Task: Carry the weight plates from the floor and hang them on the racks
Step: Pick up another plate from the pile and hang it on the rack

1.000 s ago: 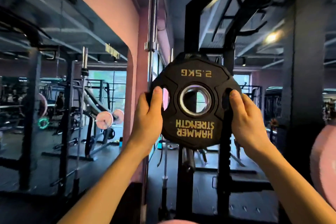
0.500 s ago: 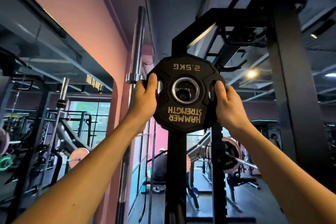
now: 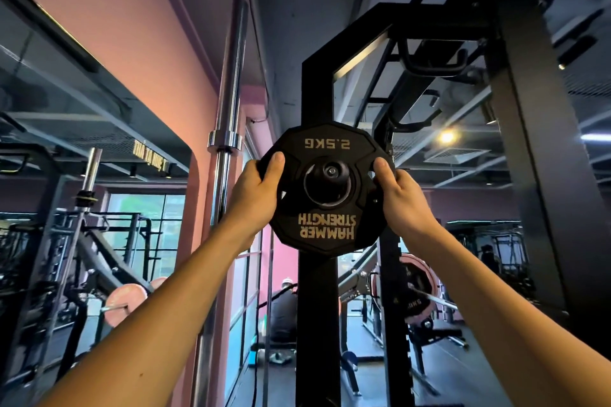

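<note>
The black weight plate [image 3: 325, 188] is up at head height, upside down to us, its gold "2.5KG" and "HAMMER STRENGTH" lettering inverted, and its centre hole sits around the black storage peg [image 3: 327, 174] on the front upright of the rack [image 3: 315, 76], the peg's end cap showing through the hole. The left hand [image 3: 254, 192] grips the plate's left edge, thumb laid across the face and fingers curled behind through the grip slot. The right hand [image 3: 401, 193] holds the right edge the same way, thumb on the front, fingers wrapped out of sight behind. Both forearms reach up from the bottom corners. Just left of the rack a chrome barbell [image 3: 228, 102] stands upright against the pink wall [image 3: 132, 43]. Lower left, a bar carries a pink plate [image 3: 125, 304]; lower right, past the rack's second post, another pink-rimmed plate [image 3: 417, 291] hangs on a machine. Between the posts, far back, a seated person [image 3: 284, 311] in dark clothes is visible. A ceiling lamp [image 3: 447, 136] glows upper right.
</note>
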The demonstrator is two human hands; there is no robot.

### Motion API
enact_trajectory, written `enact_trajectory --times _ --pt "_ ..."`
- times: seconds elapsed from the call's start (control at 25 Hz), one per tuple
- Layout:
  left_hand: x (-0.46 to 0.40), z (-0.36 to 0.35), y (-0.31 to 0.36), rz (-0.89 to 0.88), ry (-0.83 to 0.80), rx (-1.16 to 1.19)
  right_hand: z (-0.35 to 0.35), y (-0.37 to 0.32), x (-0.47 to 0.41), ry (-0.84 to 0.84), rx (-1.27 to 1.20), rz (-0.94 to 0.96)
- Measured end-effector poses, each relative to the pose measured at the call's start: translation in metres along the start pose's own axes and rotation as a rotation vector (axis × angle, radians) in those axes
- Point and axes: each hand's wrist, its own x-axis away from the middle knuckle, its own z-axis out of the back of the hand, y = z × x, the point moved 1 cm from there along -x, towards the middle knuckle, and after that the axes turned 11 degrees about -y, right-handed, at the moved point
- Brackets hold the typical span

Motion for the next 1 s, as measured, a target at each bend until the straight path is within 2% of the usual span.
enact_trajectory --times 0.24,0.48,0.64,0.8,0.92,1.0 --pt "-0.015 -0.011 -0.026 0.045 -0.023 0.088 -0.008 0.028 -0.019 -0.044 -0.05 -0.04" --pt "-0.025 -0.015 -0.039 -0.003 -0.1 0.159 -0.01 0.044 -0.028 -0.038 -0.011 -0.071" --pt "-0.025 -0.013 -0.038 0.006 -0.126 0.108 -0.013 0.047 -0.027 -0.036 -0.061 -0.061" --pt "-0.007 -0.009 -0.044 0.087 -0.101 -0.102 -0.012 0.053 -0.008 -0.071 0.0 -0.098" --pt "0.018 -0.006 -0.05 0.175 -0.101 -0.011 -0.013 0.061 0.022 -0.091 -0.025 -0.134" --pt "0.042 -0.005 -0.056 0.174 -0.102 0.006 -0.013 0.066 0.046 -0.089 -0.022 -0.134"
